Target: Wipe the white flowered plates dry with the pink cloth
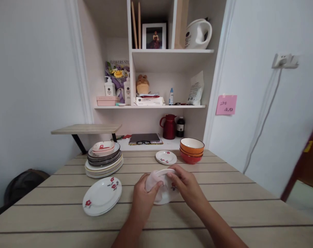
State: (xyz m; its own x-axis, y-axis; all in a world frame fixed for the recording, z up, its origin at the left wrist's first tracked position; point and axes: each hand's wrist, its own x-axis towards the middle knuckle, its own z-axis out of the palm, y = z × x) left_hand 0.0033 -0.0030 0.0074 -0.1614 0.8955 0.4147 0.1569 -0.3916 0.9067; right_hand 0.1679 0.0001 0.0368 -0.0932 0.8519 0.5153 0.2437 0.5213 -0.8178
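Note:
In front of me a small white plate (166,199) with a red flower print is held up at a tilt. My left hand (144,191) is closed on a thin white cloth (153,178), which it presses around the plate's left rim. The fingers of my right hand (185,182) grip the plate's upper right rim. To the left, larger flowered plates (103,196) lie stacked on the table. Beyond my hands sit small flowered plates (166,157), with a stack of orange and red bowls (192,150) to their right.
A tall stack of plates (104,162), topped by small pinkish dishes (103,147), stands at the left below a small raised shelf (86,128). Along the back of the slatted table (223,213) are a laptop (144,138), glasses, a red jug (169,126) and a dark bottle (180,126).

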